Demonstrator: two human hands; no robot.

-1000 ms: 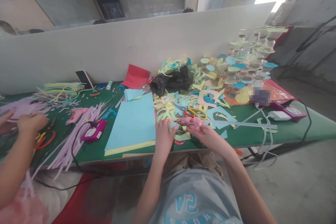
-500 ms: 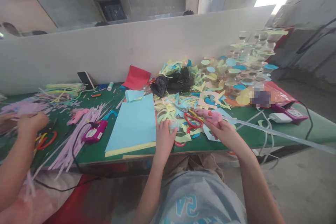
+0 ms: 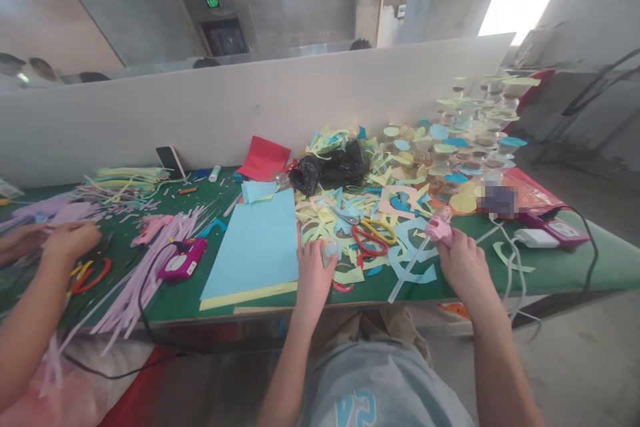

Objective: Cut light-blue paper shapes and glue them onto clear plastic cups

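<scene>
My left hand (image 3: 314, 271) is closed around a small clear plastic piece (image 3: 331, 250), rounded in shape; its exact kind I cannot make out. In my right hand (image 3: 464, 263) is a pink hot glue gun (image 3: 440, 227), with a long translucent glue stick (image 3: 407, 273) sticking out of it toward the table's front edge. Between my hands lie scissors with red and yellow handles (image 3: 373, 238) on paper scraps. A curved blue paper offcut (image 3: 413, 267) sits beneath the glue stick.
Left of my left hand is a stack of blue paper (image 3: 255, 247). Clear plastic pieces topped with paper discs (image 3: 455, 142) crowd the back right. A black plastic bag (image 3: 330, 170) lies among scraps. A co-worker's hand (image 3: 75, 238) works at the left. White cables (image 3: 513, 260) run off the right.
My right hand has moved right with the glue gun and turned it; the glue stick now points down-left instead of right. My left hand stays around the clear piece.
</scene>
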